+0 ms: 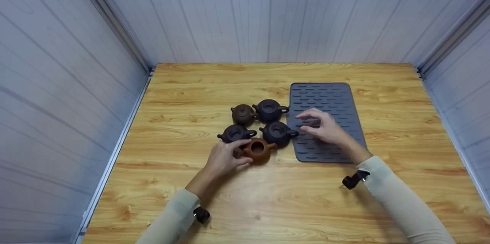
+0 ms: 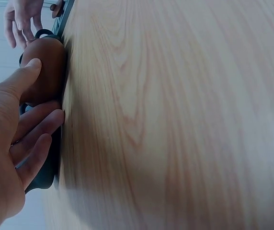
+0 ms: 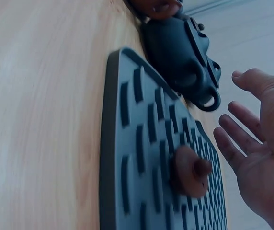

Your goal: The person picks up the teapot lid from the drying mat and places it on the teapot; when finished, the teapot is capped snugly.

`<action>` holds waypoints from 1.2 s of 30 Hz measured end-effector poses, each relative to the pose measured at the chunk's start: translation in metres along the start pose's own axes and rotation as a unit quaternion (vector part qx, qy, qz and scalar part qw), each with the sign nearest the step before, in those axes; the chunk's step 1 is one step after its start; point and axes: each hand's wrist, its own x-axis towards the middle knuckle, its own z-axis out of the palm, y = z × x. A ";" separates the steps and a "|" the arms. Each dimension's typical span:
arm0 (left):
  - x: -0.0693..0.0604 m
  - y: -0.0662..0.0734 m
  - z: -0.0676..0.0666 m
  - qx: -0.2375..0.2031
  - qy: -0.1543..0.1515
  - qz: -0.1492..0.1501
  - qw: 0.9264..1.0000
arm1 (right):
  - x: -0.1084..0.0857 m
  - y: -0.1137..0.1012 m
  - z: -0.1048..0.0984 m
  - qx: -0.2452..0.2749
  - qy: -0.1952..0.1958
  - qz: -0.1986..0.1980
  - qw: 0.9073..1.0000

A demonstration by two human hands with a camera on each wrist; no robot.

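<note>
A lidless reddish-brown teapot (image 1: 260, 156) stands at the near side of a teapot cluster, its round opening facing up. My left hand (image 1: 224, 158) holds it from the left, thumb (image 2: 33, 63) on its body and the other fingers on the far side. Above the grey ridged mat (image 1: 325, 154), my right hand (image 1: 325, 128) hovers with nothing in it, thumb and fingers apart. Nearest to that hand is the handle of a dark teapot (image 1: 276, 135). A small brown knobbed lid (image 3: 190, 172) lies on the mat in the right wrist view; the head view does not show it.
Behind the held pot stand another dark teapot (image 1: 234, 133), a small brown lidded teapot (image 1: 242, 114) and a further dark teapot (image 1: 268, 110), close together. The wood-grain table (image 1: 268, 202) is bounded by pale panel walls (image 1: 249, 14) at the back and sides.
</note>
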 end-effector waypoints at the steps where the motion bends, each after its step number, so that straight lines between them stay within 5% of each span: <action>1: 0.000 0.000 0.000 -0.001 0.000 0.001 1.000 | -0.002 0.000 -0.003 -0.002 0.000 0.004 1.000; 16: -0.001 0.002 -0.001 -0.002 -0.002 -0.004 1.000 | -0.034 0.021 -0.031 -0.055 0.028 0.005 0.998; 36: -0.002 0.002 -0.001 -0.010 0.000 0.001 1.000 | -0.056 0.040 -0.031 -0.056 0.032 -0.016 0.998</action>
